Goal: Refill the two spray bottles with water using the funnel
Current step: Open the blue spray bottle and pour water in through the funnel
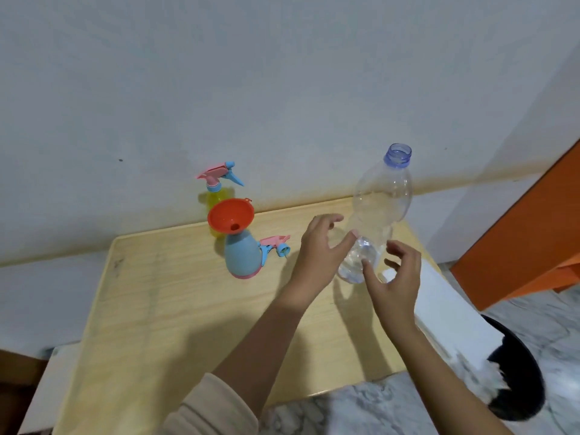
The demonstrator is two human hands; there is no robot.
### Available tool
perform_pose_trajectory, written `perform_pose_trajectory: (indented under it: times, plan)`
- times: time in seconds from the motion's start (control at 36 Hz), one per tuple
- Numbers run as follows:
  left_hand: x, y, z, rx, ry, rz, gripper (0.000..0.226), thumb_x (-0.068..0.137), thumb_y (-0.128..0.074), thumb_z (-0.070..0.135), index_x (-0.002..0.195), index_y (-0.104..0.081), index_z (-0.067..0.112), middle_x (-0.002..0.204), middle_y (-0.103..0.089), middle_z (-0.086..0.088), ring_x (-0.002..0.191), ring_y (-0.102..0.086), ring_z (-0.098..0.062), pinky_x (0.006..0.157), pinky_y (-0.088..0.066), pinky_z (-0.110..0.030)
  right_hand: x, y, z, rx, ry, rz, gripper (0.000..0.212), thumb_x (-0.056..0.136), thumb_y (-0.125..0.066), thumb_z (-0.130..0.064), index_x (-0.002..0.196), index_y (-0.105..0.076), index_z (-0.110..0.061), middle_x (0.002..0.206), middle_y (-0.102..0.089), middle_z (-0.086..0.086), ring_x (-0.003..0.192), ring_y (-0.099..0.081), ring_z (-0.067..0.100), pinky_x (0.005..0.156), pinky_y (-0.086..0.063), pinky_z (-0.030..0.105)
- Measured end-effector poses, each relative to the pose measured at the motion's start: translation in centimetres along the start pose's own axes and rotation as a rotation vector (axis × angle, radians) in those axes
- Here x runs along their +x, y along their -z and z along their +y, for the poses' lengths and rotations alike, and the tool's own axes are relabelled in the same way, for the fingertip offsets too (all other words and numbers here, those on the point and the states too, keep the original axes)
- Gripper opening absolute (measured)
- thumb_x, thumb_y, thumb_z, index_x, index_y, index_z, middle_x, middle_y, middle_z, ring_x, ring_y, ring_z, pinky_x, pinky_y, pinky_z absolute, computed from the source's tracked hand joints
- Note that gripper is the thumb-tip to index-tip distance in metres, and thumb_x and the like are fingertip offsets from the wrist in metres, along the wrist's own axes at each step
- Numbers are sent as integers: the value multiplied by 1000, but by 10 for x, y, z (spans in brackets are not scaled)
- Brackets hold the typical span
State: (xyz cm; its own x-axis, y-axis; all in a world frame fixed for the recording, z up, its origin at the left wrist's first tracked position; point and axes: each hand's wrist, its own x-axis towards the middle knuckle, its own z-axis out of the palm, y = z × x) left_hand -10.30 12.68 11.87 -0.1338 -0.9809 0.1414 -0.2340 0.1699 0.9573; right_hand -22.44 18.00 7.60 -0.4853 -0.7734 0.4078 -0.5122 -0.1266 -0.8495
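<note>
The left hand is held with fingers spread and loosely curved. Only its thumb tip touches the clear water bottle, and nothing is clasped. The right hand is spread likewise, with one fingertip laid against the bottle's base from the other side. Between the two hands the bottle stands uncapped on the table, with only a little water at its bottom. Near the outer side of the left hand, the blue spray bottle is seen with the orange funnel seated in its neck and its spray head laid beside it. Farther out stands the yellow spray bottle, with its head fitted. The water bottle is probably about to be taken up for pouring. It is best gripped at the waist without crushing the thin wall, while the blue bottle is steadied and the water is tipped slowly into the funnel's centre.
</note>
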Motion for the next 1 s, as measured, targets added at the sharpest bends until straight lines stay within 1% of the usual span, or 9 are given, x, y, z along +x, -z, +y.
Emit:
perform_pose_trajectory:
  times: [0.14, 0.22, 0.28, 0.39, 0.5, 0.58, 0.81, 0.92, 1.0]
  plan:
    - [-22, 59, -57, 91, 100, 267, 13, 83, -68, 12, 95, -64, 10, 99, -63, -4, 91, -61, -16, 82, -49, -30, -33, -42, -26, 40, 91, -77, 37, 74, -70, -5, 106, -51, -12, 104, -47, -11, 97, -53, 16, 80, -46, 19]
    - [-33, 100, -96, 132, 174, 385, 25, 78, -73, 18, 97, -61, 6, 94, -58, -4, 87, -60, -23, 82, -52, -38, -32, -81, -52, 92, 80, -246, 45, 74, -74, -6, 111, -51, -17, 109, -47, -14, 104, -51, 4, 84, -46, 19]
    - [-32, 124, -115, 172, 226, 402, 37, 77, -76, 20, 106, -58, 4, 101, -52, -1, 97, -60, -27, 88, -50, -41, -27, -107, -70, 96, 49, -342, 55, 73, -78, -14, 120, -50, -14, 114, -47, -12, 107, -48, -2, 88, -45, 18]
    - [-7, 154, -134, 216, 253, 262, 67, 73, -79, 26, 129, -47, 7, 124, -48, -8, 120, -51, -27, 101, -43, -45, -13, -152, -99, 73, -28, -508, 87, 69, -82, -33, 138, -33, -12, 129, -36, -4, 111, -42, -2, 82, -32, -2]
    - [14, 162, -133, 188, 201, 137, 59, 70, -77, 25, 123, -51, 20, 119, -52, -2, 114, -54, -22, 96, -46, -43, -3, -183, -109, 15, -39, -517, 94, 63, -85, -37, 138, -32, -14, 133, -39, 3, 123, -41, 14, 93, -32, 17]
    - [20, 163, -134, 135, 217, 85, 55, 61, -70, 47, 111, -50, 37, 117, -58, 4, 107, -59, -16, 92, -50, -45, -2, -196, -110, -11, -73, -491, 94, 61, -86, -39, 137, -36, -15, 133, -43, 3, 122, -43, 15, 91, -34, 19]
    - [26, 160, -144, 74, 185, 80, 52, 74, -78, 15, 112, -48, 34, 122, -55, -5, 112, -57, -20, 99, -46, -45, 0, -200, -112, 31, -106, -421, 90, 57, -88, -36, 131, -41, -17, 130, -48, 0, 118, -47, 16, 95, -46, 31]
    - [29, 161, -149, 100, 184, 64, 62, 71, -79, 34, 125, -51, 23, 124, -53, 2, 114, -55, -17, 98, -47, -44, 7, -190, -119, 163, -156, -347, 79, 60, -88, -28, 123, -42, -25, 120, -48, -11, 114, -49, 10, 96, -48, 34]
    - [28, 162, -150, 155, 162, 71, 62, 74, -78, 31, 128, -50, 19, 121, -50, 3, 114, -51, -18, 99, -44, -43, 19, -175, -112, 217, -191, -269, 78, 63, -86, -31, 126, -40, -22, 123, -45, -8, 117, -49, 11, 99, -46, 34]
